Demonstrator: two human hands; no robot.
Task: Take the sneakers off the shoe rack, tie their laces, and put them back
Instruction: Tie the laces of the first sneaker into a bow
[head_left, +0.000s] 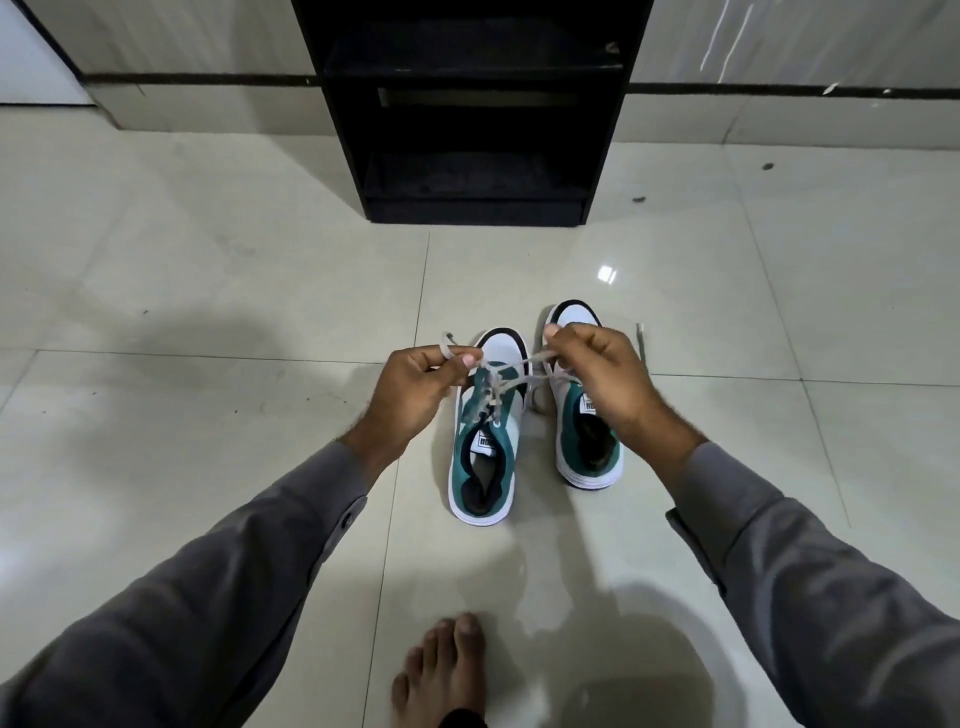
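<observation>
Two teal-and-white sneakers stand side by side on the tiled floor, toes pointing away from me. The left sneaker (485, 457) has its grey laces (501, 376) pulled up and crossed over the tongue. My left hand (415, 389) pinches one lace end, which loops out above its fingers. My right hand (597, 374) pinches the other lace end and hangs over the right sneaker (589, 452), hiding that shoe's middle. A loose lace (643, 348) of the right sneaker lies on the floor beside it.
The black shoe rack (475, 111) stands against the wall straight ahead, its shelves dark and bare as far as I can see. My bare foot (441, 670) rests on the tiles near the bottom edge. Glossy floor tiles (208, 291) spread to both sides.
</observation>
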